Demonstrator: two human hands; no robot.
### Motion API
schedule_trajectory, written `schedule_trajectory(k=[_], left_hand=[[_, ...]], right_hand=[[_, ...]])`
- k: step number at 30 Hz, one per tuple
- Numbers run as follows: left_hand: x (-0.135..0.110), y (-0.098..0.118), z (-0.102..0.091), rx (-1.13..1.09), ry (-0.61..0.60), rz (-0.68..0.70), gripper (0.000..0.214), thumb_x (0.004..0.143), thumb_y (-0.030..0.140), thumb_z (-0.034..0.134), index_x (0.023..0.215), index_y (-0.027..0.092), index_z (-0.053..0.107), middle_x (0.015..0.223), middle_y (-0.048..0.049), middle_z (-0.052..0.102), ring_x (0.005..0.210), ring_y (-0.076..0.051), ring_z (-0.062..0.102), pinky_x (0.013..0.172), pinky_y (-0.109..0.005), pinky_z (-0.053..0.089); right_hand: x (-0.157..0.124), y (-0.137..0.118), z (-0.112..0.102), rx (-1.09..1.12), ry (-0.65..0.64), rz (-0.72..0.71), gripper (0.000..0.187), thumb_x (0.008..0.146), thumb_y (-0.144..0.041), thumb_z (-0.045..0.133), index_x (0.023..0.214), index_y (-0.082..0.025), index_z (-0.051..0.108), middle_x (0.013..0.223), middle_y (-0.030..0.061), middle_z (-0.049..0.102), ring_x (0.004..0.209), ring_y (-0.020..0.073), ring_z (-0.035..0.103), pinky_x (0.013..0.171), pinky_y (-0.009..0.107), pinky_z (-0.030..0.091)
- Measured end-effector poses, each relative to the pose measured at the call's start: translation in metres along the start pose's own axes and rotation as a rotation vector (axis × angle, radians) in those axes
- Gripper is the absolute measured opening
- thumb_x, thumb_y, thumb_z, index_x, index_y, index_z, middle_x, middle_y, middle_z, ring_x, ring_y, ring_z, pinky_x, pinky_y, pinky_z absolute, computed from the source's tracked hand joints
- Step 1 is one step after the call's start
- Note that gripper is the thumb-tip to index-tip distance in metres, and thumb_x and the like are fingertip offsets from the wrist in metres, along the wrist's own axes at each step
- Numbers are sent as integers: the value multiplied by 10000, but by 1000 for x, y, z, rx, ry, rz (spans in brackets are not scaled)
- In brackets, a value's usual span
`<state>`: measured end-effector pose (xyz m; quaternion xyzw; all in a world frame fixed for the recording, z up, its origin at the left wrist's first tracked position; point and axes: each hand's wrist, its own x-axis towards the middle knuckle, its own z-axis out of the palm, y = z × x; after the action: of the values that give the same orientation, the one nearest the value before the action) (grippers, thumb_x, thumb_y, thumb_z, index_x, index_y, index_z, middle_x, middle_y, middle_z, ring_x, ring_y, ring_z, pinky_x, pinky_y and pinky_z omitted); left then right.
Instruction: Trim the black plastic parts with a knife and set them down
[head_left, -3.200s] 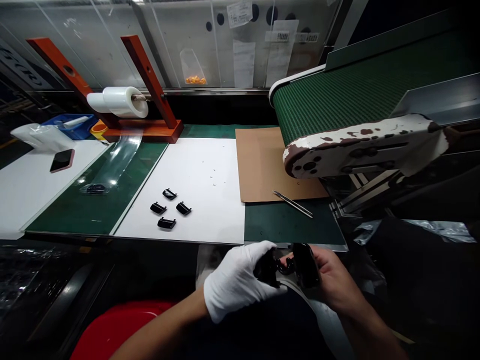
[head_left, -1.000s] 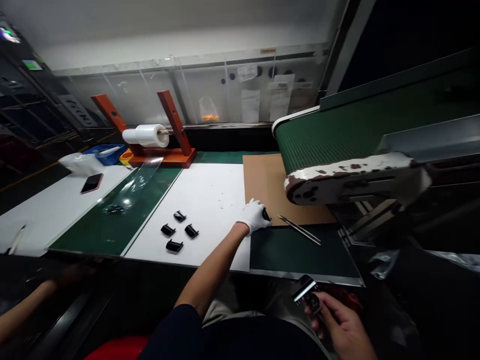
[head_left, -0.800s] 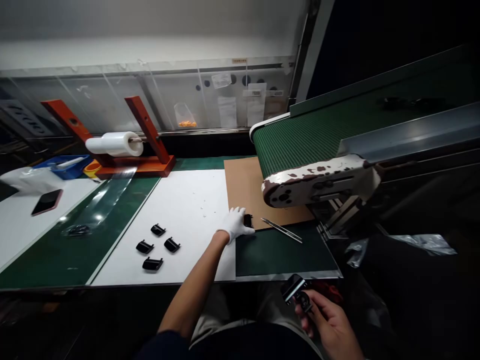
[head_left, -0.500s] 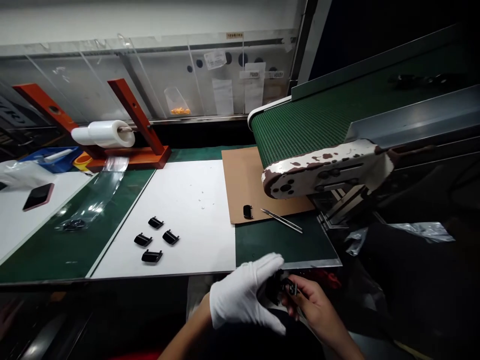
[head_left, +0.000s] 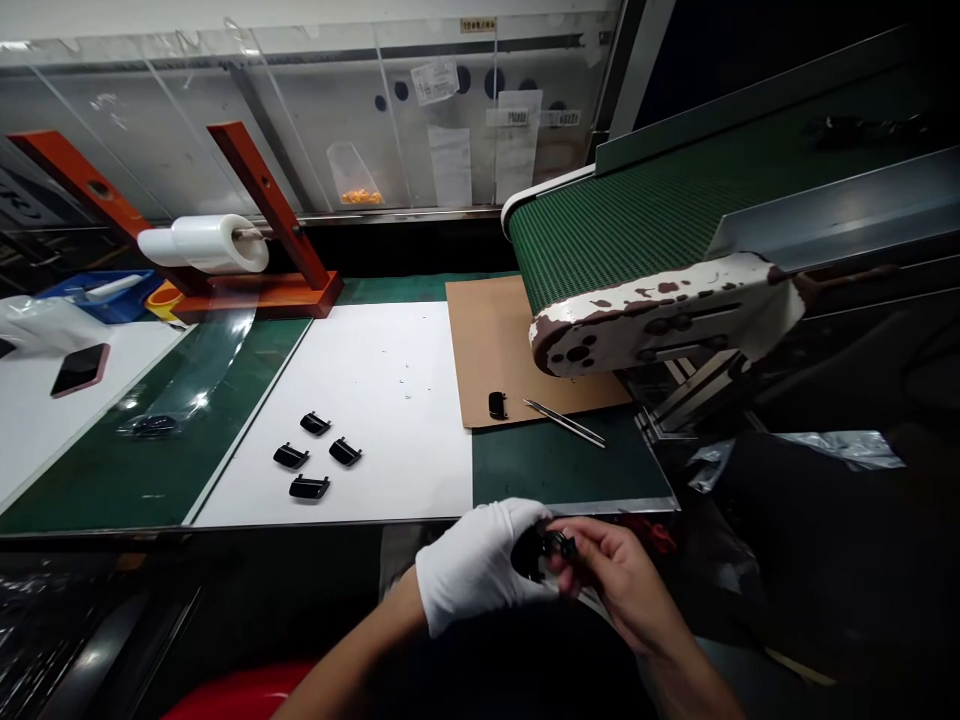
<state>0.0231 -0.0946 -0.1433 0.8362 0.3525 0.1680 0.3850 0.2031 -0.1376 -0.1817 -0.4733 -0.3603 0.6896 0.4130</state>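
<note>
My left hand [head_left: 476, 565], in a white glove, and my bare right hand [head_left: 611, 580] meet below the bench's front edge. Both grip a glossy black plastic part [head_left: 541, 552], partly hidden by my fingers. Several small black plastic pieces [head_left: 315, 423] lie grouped on a white sheet [head_left: 397, 360] beyond my hands. Another black piece [head_left: 496, 404] sits on a brown cardboard sheet [head_left: 495, 350], near a pair of steel tweezers [head_left: 564, 422]. Neither hand touches these.
A green conveyor belt [head_left: 615, 225] with a chipped white frame overhangs the bench at right. At left are a clear film strip [head_left: 202, 365], a film roll on an orange stand [head_left: 202, 244], a phone [head_left: 80, 369] and a blue tray [head_left: 97, 297].
My gloved left hand has reached out to the cardboard, left a black piece there, and come back to my right hand. The view has also shifted slightly.
</note>
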Motion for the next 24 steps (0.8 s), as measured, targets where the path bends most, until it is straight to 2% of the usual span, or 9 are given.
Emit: schedule_trajectory(k=[3,7,11,13,18,20,23,24], left_hand=[[1,-6,8,91,60,-29,265,792,343,667,960,180,542,891,-21,603,766,-154,584,692,-237,478],[-1,-10,14,134,82,-46,246,821,262,609,1029,175,511,972,-57,598,853,-183,594,750,-275,484],[-9,-11,21,181,113,-74,147,821,272,588,907,183,509,843,-33,598,713,-172,598,635,-264,482],[-15,-11,26,190,133,-78,168,810,319,605,846,193,500,760,-7,586,617,-152,578,563,-246,466],[-32,-9,42,208,225,-49,143,802,302,582,809,195,489,710,-9,577,581,-143,570,533,-239,474],[-40,-7,46,208,279,21,123,801,252,572,885,186,512,750,-26,607,632,-150,606,579,-236,509],[-47,-6,48,241,383,171,377,793,208,601,1144,149,477,975,-103,668,856,-204,674,744,-267,564],[-48,-6,48,251,390,176,426,791,201,607,1186,144,459,1036,-123,666,916,-223,675,785,-285,569]], right_hand=[[0,-2,2,46,62,19,450,738,-576,685,950,-181,717,768,59,724,675,161,665,619,258,499],[4,-2,5,21,83,44,386,653,-432,814,933,-176,745,734,50,730,682,150,644,659,253,488],[7,0,7,13,52,88,322,659,-389,818,892,-174,762,685,36,716,637,128,613,633,242,466],[5,1,6,34,19,133,319,642,-387,827,875,-177,766,667,29,706,612,115,597,600,227,449],[-3,3,4,98,-75,239,305,602,-390,845,819,-189,774,662,25,691,556,69,541,547,189,385],[-3,5,3,107,-130,252,339,570,-417,853,792,-174,776,661,34,685,544,62,514,537,190,362],[3,9,3,90,-222,270,466,473,-513,860,723,-129,774,608,53,657,532,81,499,517,215,339],[5,10,3,77,-238,269,499,449,-538,856,707,-120,772,595,56,651,531,90,500,515,224,337]])
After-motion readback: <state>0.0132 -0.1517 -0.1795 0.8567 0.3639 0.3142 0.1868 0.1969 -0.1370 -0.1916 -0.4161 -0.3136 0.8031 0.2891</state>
